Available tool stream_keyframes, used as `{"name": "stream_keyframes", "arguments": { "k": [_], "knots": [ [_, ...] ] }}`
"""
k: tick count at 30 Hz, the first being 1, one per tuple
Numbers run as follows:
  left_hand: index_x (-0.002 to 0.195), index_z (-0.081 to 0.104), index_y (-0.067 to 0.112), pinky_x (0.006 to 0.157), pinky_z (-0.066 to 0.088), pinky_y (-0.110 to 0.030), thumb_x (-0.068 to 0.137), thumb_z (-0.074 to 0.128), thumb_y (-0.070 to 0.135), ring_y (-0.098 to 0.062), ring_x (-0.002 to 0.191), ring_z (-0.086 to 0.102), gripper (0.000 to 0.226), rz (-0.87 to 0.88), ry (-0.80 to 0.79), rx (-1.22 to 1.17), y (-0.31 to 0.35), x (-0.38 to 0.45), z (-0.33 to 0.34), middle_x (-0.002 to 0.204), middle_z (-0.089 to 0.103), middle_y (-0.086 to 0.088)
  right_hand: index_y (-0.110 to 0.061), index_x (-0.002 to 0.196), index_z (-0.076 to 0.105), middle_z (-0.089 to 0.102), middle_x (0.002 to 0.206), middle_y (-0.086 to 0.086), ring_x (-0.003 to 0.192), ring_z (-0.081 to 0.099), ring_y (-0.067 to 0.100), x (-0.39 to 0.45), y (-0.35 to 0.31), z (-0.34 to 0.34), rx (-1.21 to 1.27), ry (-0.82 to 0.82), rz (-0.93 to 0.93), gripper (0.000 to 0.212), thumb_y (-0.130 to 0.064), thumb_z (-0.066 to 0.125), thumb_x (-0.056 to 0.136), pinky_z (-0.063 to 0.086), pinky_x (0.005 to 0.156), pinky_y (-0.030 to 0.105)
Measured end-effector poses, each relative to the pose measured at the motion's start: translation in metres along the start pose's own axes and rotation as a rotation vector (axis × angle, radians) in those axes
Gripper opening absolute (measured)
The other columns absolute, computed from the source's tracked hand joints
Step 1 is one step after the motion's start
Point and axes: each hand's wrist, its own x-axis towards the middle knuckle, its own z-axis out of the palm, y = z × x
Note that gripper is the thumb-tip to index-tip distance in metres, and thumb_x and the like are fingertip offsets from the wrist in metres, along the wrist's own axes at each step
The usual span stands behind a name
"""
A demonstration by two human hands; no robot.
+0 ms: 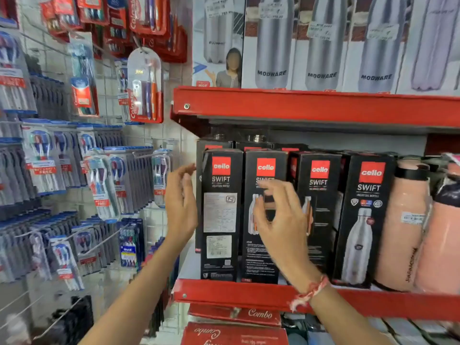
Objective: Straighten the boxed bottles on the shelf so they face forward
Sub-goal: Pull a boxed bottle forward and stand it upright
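Several black "cello SWIFT" bottle boxes stand in a row on the red shelf [239,293]. The leftmost box [220,215] shows its label side. The second box [263,257] shows a text side. A third box [321,195] is turned at an angle. The fourth box [364,220] shows its bottle picture to the front. My left hand [180,202] hovers open just left of the leftmost box, not touching it. In front of the second box my right hand [278,220] is raised with fingers spread and nothing in them.
Peach-coloured bottles [403,227] stand right of the boxes. The red shelf above [311,108] carries Modware bottle boxes [271,46]. Toothbrush packs [104,190] hang on wire hooks at the left. Red "Combo" boxes [236,329] lie below the shelf.
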Motion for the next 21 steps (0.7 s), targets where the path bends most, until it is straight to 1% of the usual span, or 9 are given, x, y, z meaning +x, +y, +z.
{"name": "stream_keyframes", "arguments": {
  "k": [3, 5, 6, 7, 9, 12, 15, 18, 21],
  "knots": [
    [0.120, 0.053, 0.017, 0.102, 0.046, -0.047, 0.100, 0.041, 0.020, -0.018, 0.111, 0.056, 0.024, -0.368, -0.052, -0.145, -0.035, -0.007, 0.002, 0.127, 0.059, -0.010, -0.017, 0.132, 0.048, 0.054, 0.130, 0.001, 0.116, 0.056, 0.016, -0.038, -0.008, 0.031, 0.070, -0.140, 0.196, 0.041, -0.020, 0.053, 0.091, 0.048, 0.100, 0.038],
    [0.120, 0.052, 0.017, 0.100, 0.046, -0.048, 0.097, 0.046, 0.027, -0.017, 0.103, 0.059, 0.026, -0.581, -0.172, -0.164, -0.060, -0.016, 0.003, 0.128, 0.060, -0.015, -0.017, 0.147, 0.027, 0.032, 0.153, 0.001, 0.139, 0.028, 0.007, -0.065, -0.016, 0.054, 0.070, -0.315, 0.297, 0.061, -0.028, 0.052, 0.093, 0.021, 0.117, 0.023],
    [0.118, 0.053, 0.018, 0.096, 0.048, -0.044, 0.097, 0.046, 0.031, -0.015, 0.097, 0.061, 0.026, -0.652, -0.234, -0.159, -0.066, -0.020, 0.004, 0.125, 0.062, -0.016, -0.015, 0.150, 0.014, 0.019, 0.158, 0.001, 0.142, 0.016, 0.006, -0.073, -0.019, 0.063, 0.049, -0.361, 0.307, 0.069, -0.031, 0.051, 0.093, 0.007, 0.114, 0.014],
    [0.116, 0.055, 0.019, 0.089, 0.050, -0.038, 0.098, 0.043, 0.035, -0.011, 0.091, 0.063, 0.027, -0.704, -0.289, -0.172, -0.070, -0.022, 0.005, 0.120, 0.066, -0.013, -0.014, 0.150, 0.004, 0.008, 0.160, 0.003, 0.144, 0.009, 0.009, -0.076, -0.020, 0.073, 0.030, -0.381, 0.321, 0.076, -0.033, 0.050, 0.094, 0.000, 0.111, 0.011],
    [0.116, 0.059, 0.020, 0.075, 0.050, -0.029, 0.098, 0.035, 0.042, -0.006, 0.086, 0.065, 0.037, -0.777, -0.393, -0.202, -0.067, -0.025, 0.007, 0.106, 0.071, -0.001, -0.011, 0.149, -0.008, -0.004, 0.160, 0.009, 0.147, 0.006, 0.021, -0.076, -0.025, 0.087, -0.012, -0.410, 0.370, 0.084, -0.039, 0.049, 0.094, 0.004, 0.114, 0.021],
    [0.120, 0.060, 0.024, 0.071, 0.049, -0.028, 0.097, 0.033, 0.047, -0.004, 0.090, 0.067, 0.043, -0.781, -0.485, -0.190, -0.067, -0.024, 0.005, 0.103, 0.072, 0.008, -0.005, 0.149, -0.007, -0.003, 0.157, 0.023, 0.141, 0.012, 0.038, -0.069, -0.033, 0.103, -0.097, -0.429, 0.427, 0.095, -0.045, 0.055, 0.089, 0.021, 0.118, 0.044],
    [0.124, 0.055, 0.027, 0.073, 0.050, -0.030, 0.094, 0.039, 0.051, -0.013, 0.102, 0.067, 0.041, -0.726, -0.511, -0.182, -0.062, -0.020, -0.008, 0.114, 0.070, 0.005, -0.003, 0.148, -0.005, 0.005, 0.154, 0.028, 0.137, 0.019, 0.041, -0.061, -0.035, 0.110, -0.149, -0.395, 0.453, 0.102, -0.044, 0.062, 0.085, 0.029, 0.114, 0.048],
    [0.122, 0.053, 0.027, 0.075, 0.053, -0.027, 0.091, 0.044, 0.048, -0.013, 0.102, 0.068, 0.038, -0.615, -0.512, -0.194, -0.044, -0.014, -0.028, 0.114, 0.071, 0.004, -0.006, 0.149, -0.006, 0.012, 0.152, 0.026, 0.138, 0.022, 0.040, -0.049, -0.033, 0.104, -0.098, -0.341, 0.359, 0.105, -0.041, 0.067, 0.082, 0.028, 0.114, 0.044],
    [0.107, 0.052, 0.043, 0.064, 0.056, -0.020, 0.094, 0.047, 0.032, -0.003, 0.086, 0.070, 0.018, -0.480, -0.514, -0.245, -0.017, -0.012, -0.048, 0.091, 0.075, 0.014, -0.024, 0.142, -0.024, 0.007, 0.155, 0.012, 0.144, 0.011, 0.023, -0.033, -0.027, 0.084, 0.045, -0.387, 0.254, 0.112, -0.039, 0.069, 0.081, 0.014, 0.111, 0.023]
  ]
}}
